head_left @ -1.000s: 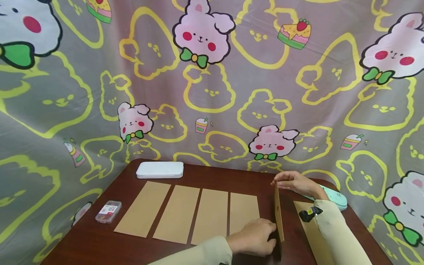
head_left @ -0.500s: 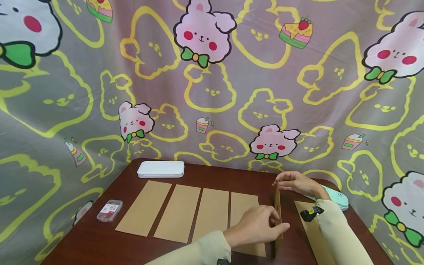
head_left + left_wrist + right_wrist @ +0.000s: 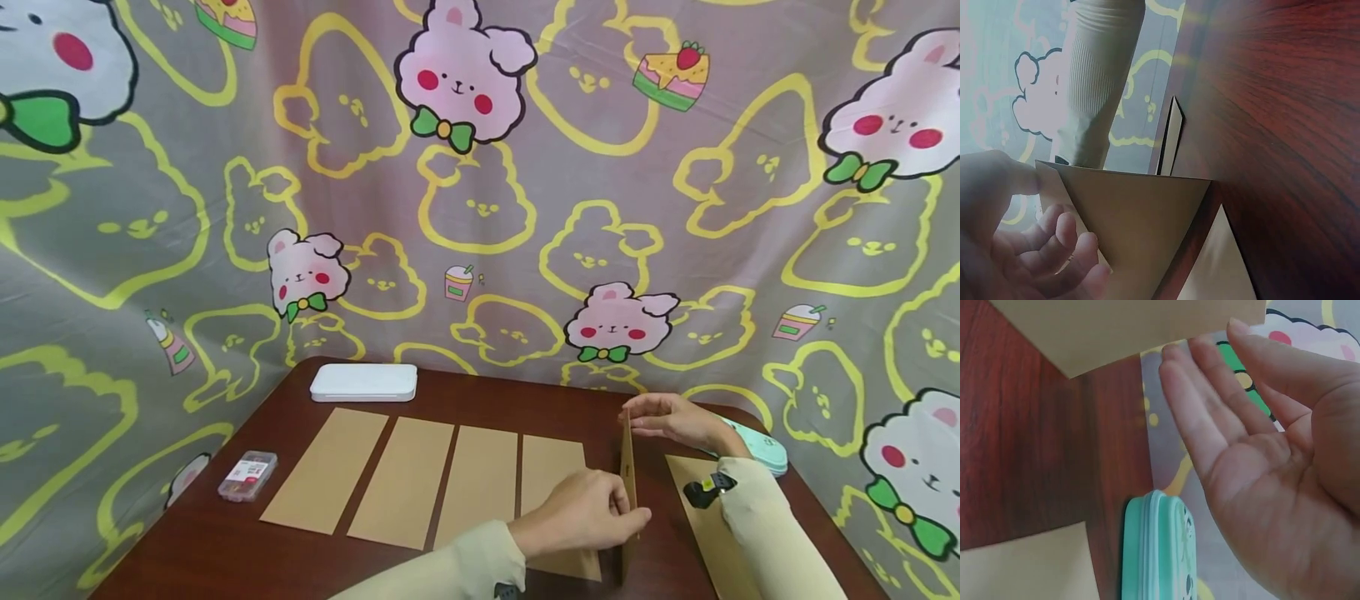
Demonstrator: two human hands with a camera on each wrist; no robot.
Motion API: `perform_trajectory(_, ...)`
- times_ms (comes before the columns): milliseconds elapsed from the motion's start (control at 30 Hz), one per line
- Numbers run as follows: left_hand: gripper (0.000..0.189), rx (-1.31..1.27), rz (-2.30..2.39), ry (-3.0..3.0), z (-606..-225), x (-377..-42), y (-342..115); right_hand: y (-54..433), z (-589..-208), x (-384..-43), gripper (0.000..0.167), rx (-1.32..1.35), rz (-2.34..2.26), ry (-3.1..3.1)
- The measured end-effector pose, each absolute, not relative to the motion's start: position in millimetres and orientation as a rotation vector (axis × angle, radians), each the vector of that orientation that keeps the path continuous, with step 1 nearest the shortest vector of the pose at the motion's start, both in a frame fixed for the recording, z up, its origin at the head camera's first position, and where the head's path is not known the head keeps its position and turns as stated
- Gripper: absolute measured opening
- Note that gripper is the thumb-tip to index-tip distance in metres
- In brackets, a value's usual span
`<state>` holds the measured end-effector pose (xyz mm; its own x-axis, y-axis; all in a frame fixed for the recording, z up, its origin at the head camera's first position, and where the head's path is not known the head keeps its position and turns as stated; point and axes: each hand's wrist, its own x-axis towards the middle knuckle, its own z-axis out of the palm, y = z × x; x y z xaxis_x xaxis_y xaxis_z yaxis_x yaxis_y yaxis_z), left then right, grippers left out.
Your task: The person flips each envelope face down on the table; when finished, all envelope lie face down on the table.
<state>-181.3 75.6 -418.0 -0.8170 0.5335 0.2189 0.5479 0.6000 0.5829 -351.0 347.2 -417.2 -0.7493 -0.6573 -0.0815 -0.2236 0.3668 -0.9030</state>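
A brown kraft paper envelope (image 3: 627, 492) stands on edge above the right part of the table, seen nearly edge-on in the head view. My left hand (image 3: 581, 512) pinches its near end. In the left wrist view the thumb lies on one side of the envelope's narrow flap (image 3: 1069, 206) and curled fingers on the other. My right hand (image 3: 671, 417) holds the far upper corner between thumb and fingers. The right wrist view shows that thumb at the paper's edge, with the other fingers fairly straight. Small print marks the envelope's left face.
Several flat brown envelopes (image 3: 405, 483) lie in a row to the left. More brown paper (image 3: 693, 500) lies under my right forearm, beside a mint green case (image 3: 761, 450). A white case (image 3: 363, 383) and a clear plastic box (image 3: 247, 477) sit at the back and left.
My left hand has risen from the envelope's lower near edge and now pinches it higher up. The right hand stays at the far corner, slightly lower.
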Motion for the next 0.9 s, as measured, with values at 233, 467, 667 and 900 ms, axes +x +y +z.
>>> perform_trajectory(233, 0.033, -0.965, -1.045, -2.759, -420.3, -180.5, 78.6, 353.9, -424.6, -337.9, 0.044, -0.621, -1.280, 2.298)
perform_trajectory(467, 0.028, -1.015, -1.089, -2.692, -419.5, -181.4, 80.0, 352.3, -436.2, -335.4, 0.038, -0.605, -1.111, 2.418)
perform_trajectory(667, 0.026, -1.057, -1.131, -2.689, -418.0, -182.3, 79.7, 345.6, -447.3, -336.3, 0.039, -0.691, -1.060, 2.357)
perform_trajectory(900, 0.027, -1.084, -1.201, -2.691, -418.2, -183.7, 79.2, 333.4, -446.9, -337.2, 0.032, -0.732, -0.883, 2.517)
